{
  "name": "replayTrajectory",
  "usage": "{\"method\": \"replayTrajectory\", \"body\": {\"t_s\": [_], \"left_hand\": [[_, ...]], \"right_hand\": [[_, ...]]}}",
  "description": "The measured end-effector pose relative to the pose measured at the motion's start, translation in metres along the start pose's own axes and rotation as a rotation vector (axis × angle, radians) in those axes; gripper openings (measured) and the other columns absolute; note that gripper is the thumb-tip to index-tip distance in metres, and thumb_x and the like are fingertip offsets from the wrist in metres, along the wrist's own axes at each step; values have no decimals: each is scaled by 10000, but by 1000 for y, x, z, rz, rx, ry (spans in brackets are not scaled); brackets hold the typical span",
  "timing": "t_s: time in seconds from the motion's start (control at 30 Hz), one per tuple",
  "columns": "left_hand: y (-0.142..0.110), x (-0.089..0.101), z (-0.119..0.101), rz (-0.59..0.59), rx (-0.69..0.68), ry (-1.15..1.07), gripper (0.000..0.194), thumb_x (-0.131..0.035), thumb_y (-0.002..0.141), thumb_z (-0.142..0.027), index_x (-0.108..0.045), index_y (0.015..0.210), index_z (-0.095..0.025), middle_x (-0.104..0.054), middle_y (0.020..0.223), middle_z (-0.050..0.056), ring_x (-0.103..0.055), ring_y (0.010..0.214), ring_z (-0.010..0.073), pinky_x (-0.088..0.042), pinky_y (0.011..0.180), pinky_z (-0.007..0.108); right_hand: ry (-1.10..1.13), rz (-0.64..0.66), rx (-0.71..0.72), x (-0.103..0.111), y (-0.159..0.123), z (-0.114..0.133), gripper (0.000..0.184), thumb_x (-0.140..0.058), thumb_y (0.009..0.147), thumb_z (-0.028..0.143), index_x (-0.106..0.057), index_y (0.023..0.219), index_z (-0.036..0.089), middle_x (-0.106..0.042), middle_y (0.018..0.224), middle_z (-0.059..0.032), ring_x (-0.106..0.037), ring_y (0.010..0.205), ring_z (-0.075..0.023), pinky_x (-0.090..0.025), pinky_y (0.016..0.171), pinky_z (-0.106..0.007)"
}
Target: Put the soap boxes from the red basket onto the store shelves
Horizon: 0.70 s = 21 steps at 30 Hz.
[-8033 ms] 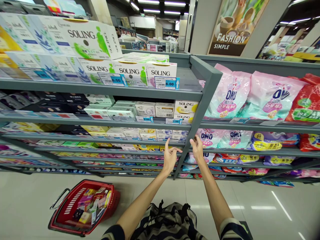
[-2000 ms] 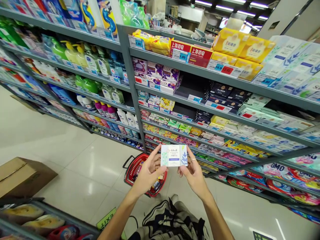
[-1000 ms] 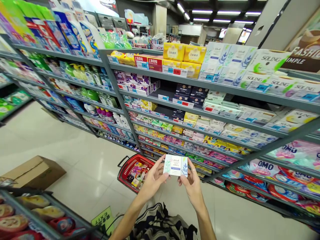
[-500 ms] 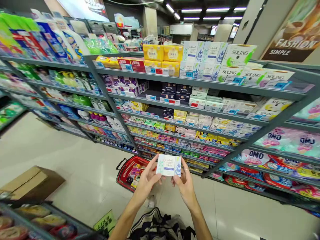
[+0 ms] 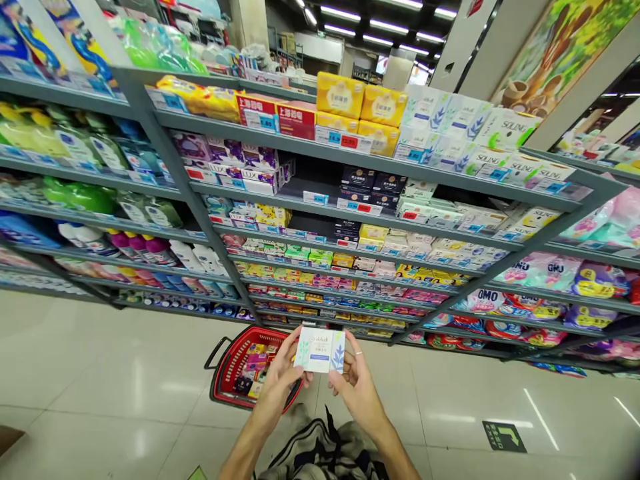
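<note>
Between my two hands is a small white soap box [image 5: 319, 349] with green and blue leaf prints, its printed front facing up at me. My left hand [image 5: 283, 370] grips the box's left end, thumb on the front edge and fingers behind. On the right end my right hand [image 5: 354, 370] holds it the same way, a ring on one finger. Just left of my hands, a red shopping basket [image 5: 226, 373] with a black handle stands on the floor, several packaged goods inside. Similar white boxes [image 5: 425, 110] with blue leaves are stacked on the top shelf.
A grey shelf unit [image 5: 350, 153] full of boxed soaps runs across in front of me. Yellow boxes [image 5: 341, 95] and red boxes [image 5: 296, 121] sit on its top. Bottles [image 5: 80, 193] fill the left shelves, detergent bags [image 5: 555, 270] the right. A green floor sign [image 5: 504, 437] lies right.
My view has shifted closer to the shelf and turned, so the cardboard box at left has almost left the picture. Both hands still hold the soap box, now slightly lower and further left in view.
</note>
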<state>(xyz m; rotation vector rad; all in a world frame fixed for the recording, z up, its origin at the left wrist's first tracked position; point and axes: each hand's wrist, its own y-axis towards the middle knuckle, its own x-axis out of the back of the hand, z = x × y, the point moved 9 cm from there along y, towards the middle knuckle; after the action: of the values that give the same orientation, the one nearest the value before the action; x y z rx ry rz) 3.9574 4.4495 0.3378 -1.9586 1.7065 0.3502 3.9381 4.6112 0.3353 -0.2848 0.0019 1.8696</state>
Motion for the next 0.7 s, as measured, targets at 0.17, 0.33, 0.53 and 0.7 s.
{"method": "replayTrajectory", "body": {"t_s": [0.17,0.33,0.53,0.7], "left_hand": [[-1,45,-13,23,19,40,858,-800,832,-437,-438,1584,-238,-620,1418,158,-639,714,149,-538,635,301],[-11,72,-31,31,-7,35,884,-769,875,-416,-352,1639,-262,-620,1425,151,-637,749,150,-540,640,286],[-16,108,-22,42,-7,139,815,-751,885,-524,-498,1578,-176,-671,1365,195,-625,775,177,-563,658,305],[-23,130,-15,-36,7,249,702,-710,905,-592,-641,1452,-158,-721,1246,166,-587,703,151,-577,700,330]], "right_hand": [[0,2,-24,-41,4,-19,919,-742,936,510,-204,1651,296,-690,1286,-109,-643,841,-164,-510,692,-301],[27,85,-6,-75,11,-21,843,-684,980,514,-221,1652,299,-690,1239,-98,-617,765,-136,-498,645,-277],[-60,86,-33,-89,12,-20,802,-642,1008,517,-236,1670,315,-695,1127,-64,-605,745,-134,-495,655,-278],[-85,93,-62,-88,11,-27,825,-663,996,512,-220,1671,341,-697,1092,-44,-602,752,-138,-497,674,-284]]}}
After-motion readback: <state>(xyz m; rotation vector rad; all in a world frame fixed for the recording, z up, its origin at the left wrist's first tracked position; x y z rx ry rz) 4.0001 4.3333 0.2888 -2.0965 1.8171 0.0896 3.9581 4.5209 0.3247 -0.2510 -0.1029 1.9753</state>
